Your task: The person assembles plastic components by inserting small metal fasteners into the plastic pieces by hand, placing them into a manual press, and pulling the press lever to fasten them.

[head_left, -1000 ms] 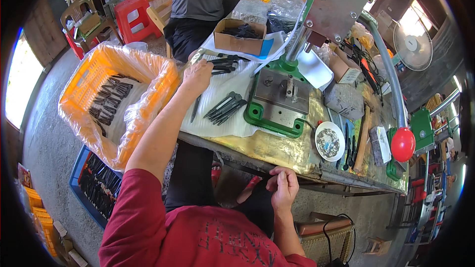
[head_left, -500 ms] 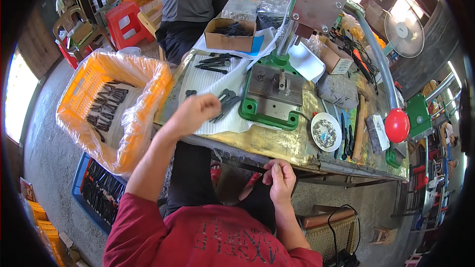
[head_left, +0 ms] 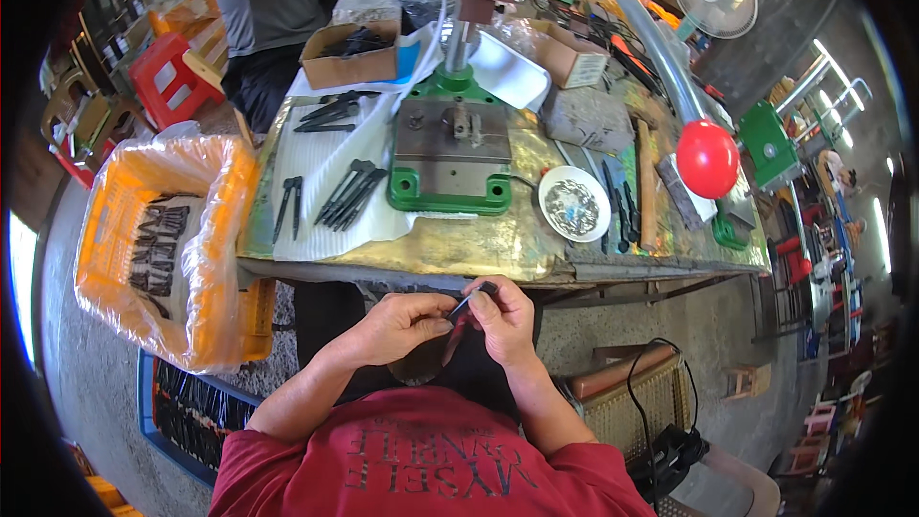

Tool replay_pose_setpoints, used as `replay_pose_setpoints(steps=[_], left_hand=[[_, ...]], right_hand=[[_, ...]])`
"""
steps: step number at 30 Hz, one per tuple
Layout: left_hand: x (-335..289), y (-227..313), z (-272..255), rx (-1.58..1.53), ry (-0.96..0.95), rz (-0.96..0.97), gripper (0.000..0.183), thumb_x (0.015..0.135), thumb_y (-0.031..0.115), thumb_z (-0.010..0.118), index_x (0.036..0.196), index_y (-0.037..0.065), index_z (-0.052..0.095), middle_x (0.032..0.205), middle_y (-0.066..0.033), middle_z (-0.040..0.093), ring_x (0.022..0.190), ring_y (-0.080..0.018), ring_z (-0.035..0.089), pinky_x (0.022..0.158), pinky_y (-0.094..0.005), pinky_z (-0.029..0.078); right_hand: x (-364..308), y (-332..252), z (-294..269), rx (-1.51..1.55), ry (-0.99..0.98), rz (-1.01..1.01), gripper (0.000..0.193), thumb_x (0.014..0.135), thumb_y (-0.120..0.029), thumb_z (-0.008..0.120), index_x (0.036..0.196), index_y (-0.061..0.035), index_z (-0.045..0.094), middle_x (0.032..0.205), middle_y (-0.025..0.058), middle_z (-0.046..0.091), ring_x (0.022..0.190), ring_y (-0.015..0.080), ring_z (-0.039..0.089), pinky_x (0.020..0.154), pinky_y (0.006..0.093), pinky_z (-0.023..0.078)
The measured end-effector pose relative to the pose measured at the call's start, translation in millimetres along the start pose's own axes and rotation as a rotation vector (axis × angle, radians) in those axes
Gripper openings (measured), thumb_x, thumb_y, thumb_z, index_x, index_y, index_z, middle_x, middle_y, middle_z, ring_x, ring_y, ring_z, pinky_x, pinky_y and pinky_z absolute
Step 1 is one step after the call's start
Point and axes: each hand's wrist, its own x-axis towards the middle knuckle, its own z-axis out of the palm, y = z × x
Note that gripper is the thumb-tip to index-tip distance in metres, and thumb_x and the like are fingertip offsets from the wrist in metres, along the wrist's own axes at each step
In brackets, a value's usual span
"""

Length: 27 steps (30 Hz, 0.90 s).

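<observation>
Close in front of my body, below the table's front edge, both hands meet on one slim dark piece [head_left: 462, 307] with a thicker black end. My left hand [head_left: 394, 327] pinches its lower left end. My right hand [head_left: 504, 322] is closed around its upper end, so part of it is hidden by fingers. Similar black pieces with wider heads [head_left: 352, 193] lie in groups on a white foam sheet [head_left: 316, 237]. A hand press with a green base [head_left: 448, 196] and a flat metal plate [head_left: 450, 146] stands beyond my hands.
At left stands an orange crate [head_left: 251, 158] lined with plastic, holding black pieces, above a blue crate [head_left: 148, 402]. A white bowl of small metal parts [head_left: 574, 203], a hammer handle [head_left: 647, 187] and a red lever ball [head_left: 706, 159] are at right. A co-worker [head_left: 268, 10] sits across.
My left hand has come back from the foam sheet to meet my right hand, and a dark piece is now between them. The view has shifted rightward.
</observation>
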Motion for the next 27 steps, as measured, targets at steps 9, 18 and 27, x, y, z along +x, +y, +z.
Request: replay_pose_setpoints(steps=[9, 18, 27], left_hand=[[9.1, -18.9, 6.9, 0.071, -0.056, -0.061, 0.013, 0.075, 0.012, 0.057, 0.076, 0.000, 0.056, 0.062, -0.0050, 0.055, 0.059, -0.0051, 0.047, 0.053, -0.0226, 0.040], [3.9, -21.9, -0.8, -0.194, 0.026, -0.111, 0.014, 0.078, 0.008, 0.056, 0.089, 0.000, 0.058, 0.066, 0.0003, 0.056, 0.054, -0.0020, 0.049, 0.048, -0.0149, 0.039], [1.8, -32.8, -0.2, -0.044, 0.003, -0.103, 0.014, 0.077, 0.008, 0.056, 0.090, 0.001, 0.058, 0.068, -0.0019, 0.059, 0.058, -0.0035, 0.052, 0.049, -0.0158, 0.040]], right_hand=[[6.2, -11.9, -17.3, -0.403, -0.142, -0.060, 0.012, 0.079, -0.008, 0.053, 0.089, -0.0012, 0.053, 0.068, -0.0006, 0.050, 0.060, 0.0046, 0.046, 0.053, 0.0182, 0.039], [82.0, -64.1, -114.5, -1.132, 0.332, -0.423, 0.006, 0.076, -0.005, 0.053, 0.079, 0.0004, 0.053, 0.068, 0.0057, 0.052, 0.059, 0.0126, 0.048, 0.053, 0.0254, 0.039], [109.1, -60.4, -134.3, -1.511, -0.041, -0.473, 0.009, 0.068, -0.008, 0.057, 0.076, -0.0034, 0.056, 0.076, 0.0107, 0.054, 0.075, 0.0275, 0.052, 0.067, 0.0350, 0.041]])
